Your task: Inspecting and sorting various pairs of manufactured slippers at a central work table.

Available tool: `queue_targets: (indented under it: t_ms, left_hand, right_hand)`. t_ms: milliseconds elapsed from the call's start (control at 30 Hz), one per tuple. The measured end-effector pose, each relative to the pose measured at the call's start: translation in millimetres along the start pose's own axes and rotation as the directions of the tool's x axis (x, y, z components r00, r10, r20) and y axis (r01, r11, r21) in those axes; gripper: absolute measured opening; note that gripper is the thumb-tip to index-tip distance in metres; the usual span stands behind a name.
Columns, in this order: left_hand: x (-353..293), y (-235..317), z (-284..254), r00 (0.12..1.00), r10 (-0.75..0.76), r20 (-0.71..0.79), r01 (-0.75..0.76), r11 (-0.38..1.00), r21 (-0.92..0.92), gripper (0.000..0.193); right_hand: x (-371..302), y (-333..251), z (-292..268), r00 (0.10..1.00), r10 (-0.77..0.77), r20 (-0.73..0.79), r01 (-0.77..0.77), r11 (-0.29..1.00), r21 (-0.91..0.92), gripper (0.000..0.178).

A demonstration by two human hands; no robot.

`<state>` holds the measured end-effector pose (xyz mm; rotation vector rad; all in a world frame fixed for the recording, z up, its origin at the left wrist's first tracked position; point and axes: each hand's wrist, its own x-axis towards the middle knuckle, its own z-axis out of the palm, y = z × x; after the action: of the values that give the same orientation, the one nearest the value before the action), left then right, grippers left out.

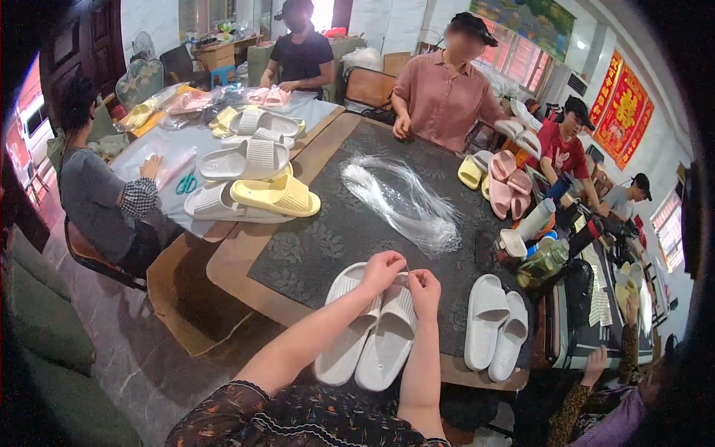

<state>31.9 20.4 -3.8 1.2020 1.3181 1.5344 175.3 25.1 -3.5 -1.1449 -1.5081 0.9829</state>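
A pair of light grey slide slippers, the left slipper (344, 344) and the right slipper (386, 344), lies side by side at the table's near edge, heels toward me. Above their ribbed straps, my left hand (382, 272) is closed in a pinch. Close by on the right, my right hand (425, 293) is pinched too, its fingertips near the right slipper's toe end. Whatever thin thing the fingers hold is too small to make out. Beyond the hands lies a loose bundle of clear plastic strands (398, 201) on the dark patterned table mat (298, 249).
Another grey slipper pair (488, 324) sits to my right. Grey and yellow slippers (275, 195) are piled at the left, near green scissors (186, 184). Pink slippers (506, 182) and bottles (536, 220) line the right side. Several people work around the tables; one across holds grey slippers (519, 135).
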Motion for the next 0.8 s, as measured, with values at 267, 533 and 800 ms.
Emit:
queue_targets:
  t_ms: [267,533,800]
  left_hand:
    - [-1.3,1.2,1.5,0.998,0.035,0.061,-0.046,0.98,0.193,0.022]
    - [-9.5,27.5,0.5,0.977,-0.159,0.144,0.125,0.967,0.223,0.022]
    - [-0.7,-2.5,-0.8,0.996,0.087,-0.028,-0.082,0.983,0.162,0.019]
  right_hand:
    - [1.8,5.0,-1.3,1.0,0.025,-0.002,-0.025,1.0,0.005,0.013]
    - [3.1,10.7,-4.0,1.0,0.026,-0.003,-0.026,0.999,-0.029,0.013]
    - [-0.1,-3.2,0.8,0.999,0.036,0.013,-0.036,0.999,0.035,0.012]
